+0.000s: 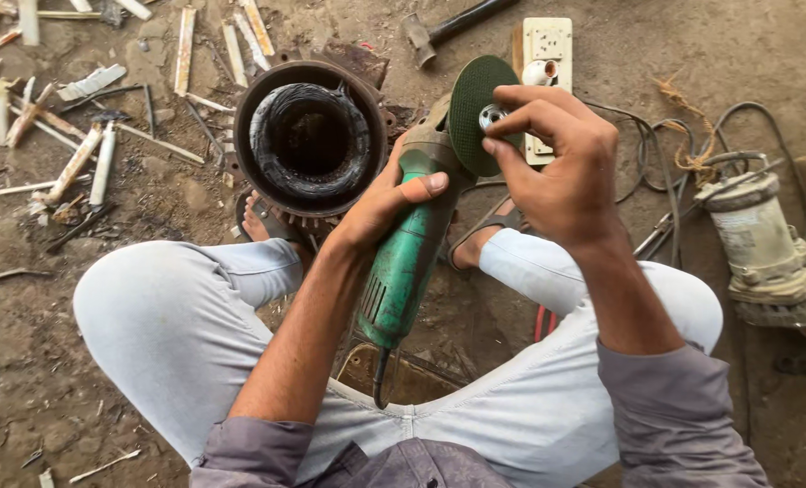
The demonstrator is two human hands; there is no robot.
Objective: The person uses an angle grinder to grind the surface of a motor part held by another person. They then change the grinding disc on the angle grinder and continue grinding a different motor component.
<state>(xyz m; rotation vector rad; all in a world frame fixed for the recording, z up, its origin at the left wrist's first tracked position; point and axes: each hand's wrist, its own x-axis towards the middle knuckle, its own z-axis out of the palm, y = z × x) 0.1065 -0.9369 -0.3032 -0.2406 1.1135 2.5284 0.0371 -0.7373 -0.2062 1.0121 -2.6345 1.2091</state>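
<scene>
- A green angle grinder [406, 253] is held above the lap of a person squatting on the dirt floor [23, 361], between the knees of pale trousers.
- Its long axis runs steeply up the view, the cable end nearest the person's body and the head farthest away, tilted slightly toward the right.
- A black cable [380, 384] leaves the lower end of the body and drops toward the lap.
- The left hand [380, 203] is closed around the upper part of the grinder's body, with the thumb laid across the green casing.
- A dark green disc [469, 113] is mounted at the head, its flat face turned toward the camera.
- The right hand [557, 158] is pinched shut at the disc's centre, the fingertips [498, 136] gripping the small metal nut [491, 116] there.
- A round motor stator [310, 140] with dark windings lies on the floor just beyond the left hand, its opening facing up.
- A white socket board [548, 54] is seen behind the disc, a hammer [439, 27] near the far edge of the floor.
- A dirty pump motor [764, 244] lies toward the right edge, and white strips [78, 163] are scattered at the far left.
</scene>
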